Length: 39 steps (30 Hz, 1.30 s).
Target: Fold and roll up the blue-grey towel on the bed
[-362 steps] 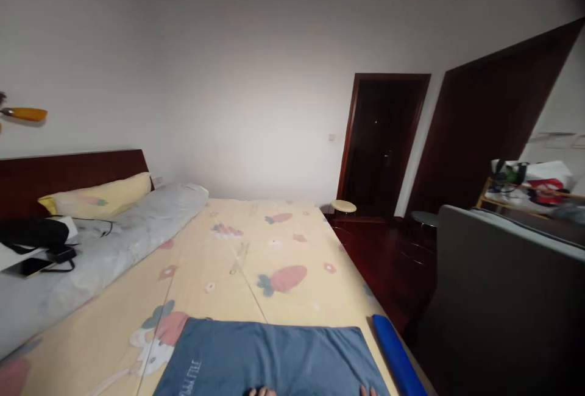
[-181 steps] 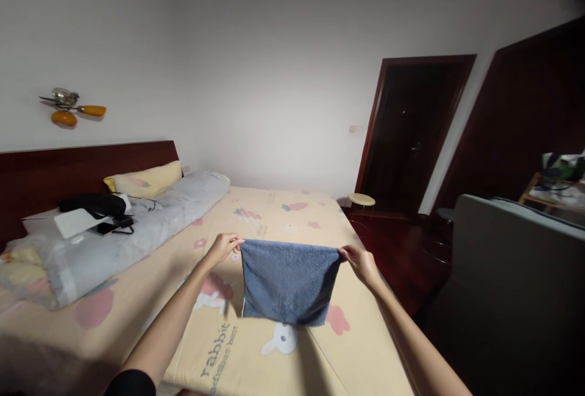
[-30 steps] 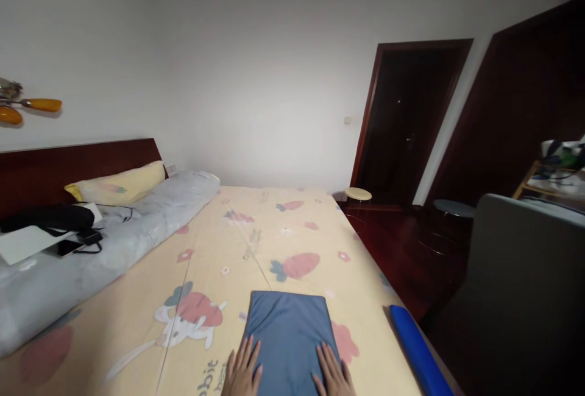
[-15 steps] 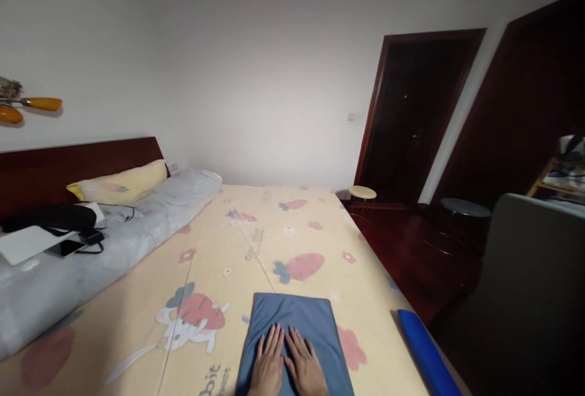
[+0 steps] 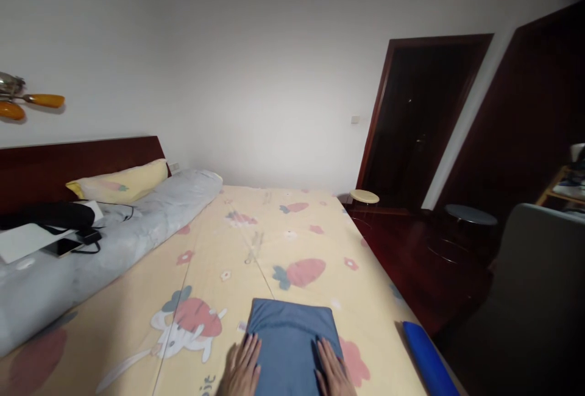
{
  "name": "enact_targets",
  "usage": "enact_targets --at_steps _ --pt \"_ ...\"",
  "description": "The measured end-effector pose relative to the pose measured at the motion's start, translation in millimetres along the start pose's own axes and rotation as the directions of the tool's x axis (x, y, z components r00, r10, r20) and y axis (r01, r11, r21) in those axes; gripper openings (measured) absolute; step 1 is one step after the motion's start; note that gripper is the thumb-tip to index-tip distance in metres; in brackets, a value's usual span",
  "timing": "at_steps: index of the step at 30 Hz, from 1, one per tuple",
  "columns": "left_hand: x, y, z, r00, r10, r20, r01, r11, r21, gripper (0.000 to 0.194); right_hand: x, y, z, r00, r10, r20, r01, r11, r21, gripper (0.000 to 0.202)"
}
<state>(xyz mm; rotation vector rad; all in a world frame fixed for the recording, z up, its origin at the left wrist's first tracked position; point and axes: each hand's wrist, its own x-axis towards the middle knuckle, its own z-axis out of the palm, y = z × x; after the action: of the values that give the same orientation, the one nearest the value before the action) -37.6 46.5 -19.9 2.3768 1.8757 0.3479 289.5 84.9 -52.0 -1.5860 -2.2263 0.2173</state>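
A blue-grey piece of folded cloth (image 5: 290, 341) lies flat on the bed, its near end cut off by the bottom of the view. My left hand (image 5: 244, 367) rests along the cloth's left edge, fingers stretched forward. On the opposite side, my right hand (image 5: 333, 367) lies palm down over the right edge, its fingers slightly apart. Neither hand grips anything. Slight wrinkles run across the far part of the cloth.
Under the cloth spreads a yellow bedsheet (image 5: 247, 243) with carrot and rabbit prints. A bright blue long object (image 5: 427, 356) lies at the bed's right edge. Grey bedding (image 5: 137, 231) on the left carries a phone (image 5: 64, 247) and a black bag (image 5: 68, 216). Stools (image 5: 364, 196) stand beyond.
My hands have moved apart, from side by side in the cloth's middle out to its left and right edges. The view has shifted slightly.
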Motion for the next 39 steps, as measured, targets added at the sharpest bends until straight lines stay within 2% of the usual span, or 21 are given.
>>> enact_targets --at_steps 2,5,7,9,11,13,15,19,23,25,28,31,34,36,39 --pt "13 19 1.4 0.998 0.065 0.004 -0.065 0.996 -0.056 0.056 14 -27 2 0.996 -0.076 0.051 0.075 0.997 0.037 0.052" --pt "37 48 4.5 0.995 0.049 0.084 -0.038 0.991 -0.128 0.063 36 -61 5 0.983 -0.156 0.093 0.15 0.986 0.071 0.052" --pt "54 60 3.8 0.981 0.018 0.191 0.011 0.989 -0.147 0.071 48 -73 5 0.973 -0.187 0.135 0.177 0.981 0.085 0.053" --pt "69 64 -0.6 0.957 0.013 0.291 0.035 0.987 -0.158 0.076 59 -75 2 0.96 -0.209 0.186 0.194 0.976 0.094 0.055" --pt "81 61 -7.5 0.943 0.038 0.33 0.021 0.985 -0.173 0.071 69 -69 -4 0.946 -0.235 0.225 0.216 0.971 0.105 0.056" --pt "92 53 -14.7 0.946 0.066 0.318 -0.01 0.985 -0.174 0.064 76 -58 -10 0.937 -0.249 0.247 0.228 0.967 0.11 0.057" --pt "97 43 -20.0 0.95 0.027 0.311 0.016 0.991 -0.136 0.061 79 -42 -13 0.941 -0.222 0.255 0.203 0.974 0.1 0.057" --pt "91 21 -24.8 0.933 -0.161 0.321 0.174 0.985 -0.014 0.061 73 -1 -7 0.979 -0.044 0.201 0.038 0.999 0.036 0.06" --pt "75 0 -24.2 0.947 -0.201 0.251 0.2 0.979 0.031 0.061 64 30 5 0.991 0.11 0.082 -0.107 0.994 -0.038 0.065" --pt "73 -3 -21.4 0.964 -0.199 0.179 0.194 0.98 0.043 0.06 65 29 6 0.991 0.127 0.038 -0.125 0.99 -0.063 0.066" --pt "84 8 -13.7 0.976 -0.197 0.096 0.197 0.98 0.017 0.056 75 4 4 0.999 0.039 0.032 -0.038 0.998 -0.048 0.062" --pt "106 29 -4.4 0.983 -0.119 0.143 0.129 0.989 -0.065 0.057 91 -34 2 0.989 -0.11 0.098 0.107 0.994 0.035 0.056" --pt "127 38 0.4 0.972 -0.069 0.224 0.092 0.991 -0.098 0.071 105 -57 4 0.979 -0.13 0.157 0.119 0.99 0.077 0.057" --pt "134 31 -1.8 0.958 -0.084 0.275 0.115 0.988 -0.1 0.081 109 -54 5 0.981 -0.087 0.173 0.077 0.995 0.066 0.058" --pt "134 8 -12.3 0.924 -0.174 0.342 0.197 0.98 -0.034 0.092 106 -25 0 0.986 0.017 0.168 -0.021 0.999 0.027 0.064"
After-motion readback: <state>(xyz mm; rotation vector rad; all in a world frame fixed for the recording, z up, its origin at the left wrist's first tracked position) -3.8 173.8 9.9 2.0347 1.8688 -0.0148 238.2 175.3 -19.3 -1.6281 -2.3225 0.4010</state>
